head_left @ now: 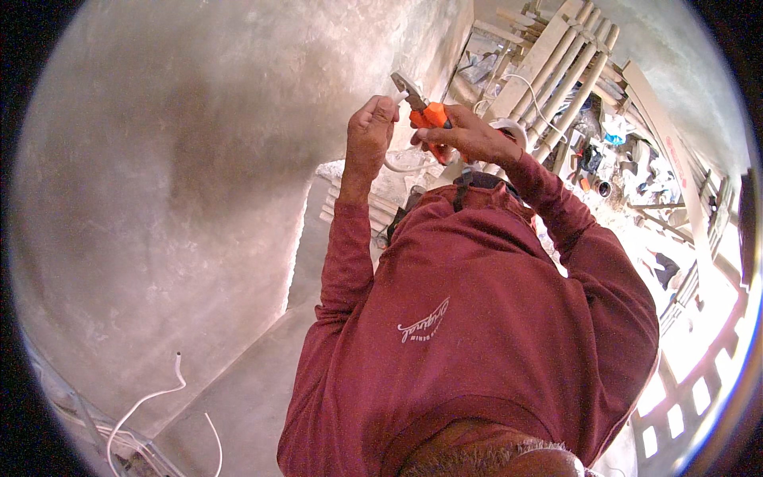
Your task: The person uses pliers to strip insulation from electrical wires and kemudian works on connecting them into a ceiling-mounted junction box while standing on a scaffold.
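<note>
My left hand [370, 137], raised in front of the grey wall, has its fingers closed in a pinch on the end of a white cable [402, 168]. The cable curves down and right below the hands. Opposite it, my right hand [479, 133] is wrapped round the orange handles of a pair of pliers [431, 116]. The metal jaws point up and left, and come up close beside the left fingertips. A short white piece of cable shows at the jaws; whether they grip it I cannot tell. Both arms wear maroon sleeves.
A plastered wall [183, 159] fills the left side. Loose white cables [151, 395] stick out at the lower left. Wooden poles [568, 75] stand bundled at the upper right, with a long board [671, 151] and scattered debris [628, 171] beyond. Bright light enters at the lower right.
</note>
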`<state>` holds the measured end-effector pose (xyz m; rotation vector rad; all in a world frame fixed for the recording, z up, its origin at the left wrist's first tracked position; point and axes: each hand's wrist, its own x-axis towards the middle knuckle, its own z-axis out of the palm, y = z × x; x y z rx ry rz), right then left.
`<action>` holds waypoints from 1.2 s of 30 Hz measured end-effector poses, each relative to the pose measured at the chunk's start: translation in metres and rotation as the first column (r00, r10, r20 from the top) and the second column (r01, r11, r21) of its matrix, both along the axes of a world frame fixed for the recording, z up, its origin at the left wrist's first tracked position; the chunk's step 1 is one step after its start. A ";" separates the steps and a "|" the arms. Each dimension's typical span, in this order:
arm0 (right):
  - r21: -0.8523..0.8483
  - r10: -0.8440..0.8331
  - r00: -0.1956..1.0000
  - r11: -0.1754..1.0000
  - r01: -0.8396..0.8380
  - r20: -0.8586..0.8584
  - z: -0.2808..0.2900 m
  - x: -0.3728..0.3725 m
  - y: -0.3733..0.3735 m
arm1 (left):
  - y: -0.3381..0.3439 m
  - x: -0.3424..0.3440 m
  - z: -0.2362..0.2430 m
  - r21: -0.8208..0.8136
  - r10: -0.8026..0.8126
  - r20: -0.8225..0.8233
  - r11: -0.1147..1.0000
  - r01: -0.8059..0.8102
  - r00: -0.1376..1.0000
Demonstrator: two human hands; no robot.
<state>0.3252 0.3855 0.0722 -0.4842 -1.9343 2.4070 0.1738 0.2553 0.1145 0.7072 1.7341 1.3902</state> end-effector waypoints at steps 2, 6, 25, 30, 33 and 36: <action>-0.067 -0.053 0.998 0.996 0.050 -0.042 -0.010 -0.004 -0.006 | -0.002 0.002 -0.005 -0.001 0.020 0.140 1.000 -0.020 0.990; -0.151 0.062 0.998 0.987 -0.059 0.020 0.000 -0.009 -0.003 | -0.004 0.014 -0.002 0.046 0.058 0.572 0.994 -0.103 0.818; -0.250 -0.063 0.990 0.968 0.029 -0.128 -0.028 -0.013 -0.004 | 0.008 -0.005 0.014 -0.153 -0.036 0.397 0.983 0.105 0.917; 0.473 -0.322 0.942 0.819 0.325 -0.091 -0.082 -0.036 0.007 | 0.041 0.006 -0.051 -0.298 -0.133 -0.783 0.938 -0.179 0.608; 0.583 -0.405 0.902 0.700 0.412 -0.150 -0.101 -0.043 0.028 | 0.065 0.014 -0.049 -0.295 -0.146 -0.767 0.945 -0.141 0.624; 0.519 -0.473 0.851 0.681 0.517 -0.226 -0.077 -0.031 0.021 | 0.058 0.029 -0.026 -0.255 -0.110 -0.727 0.960 -0.117 0.678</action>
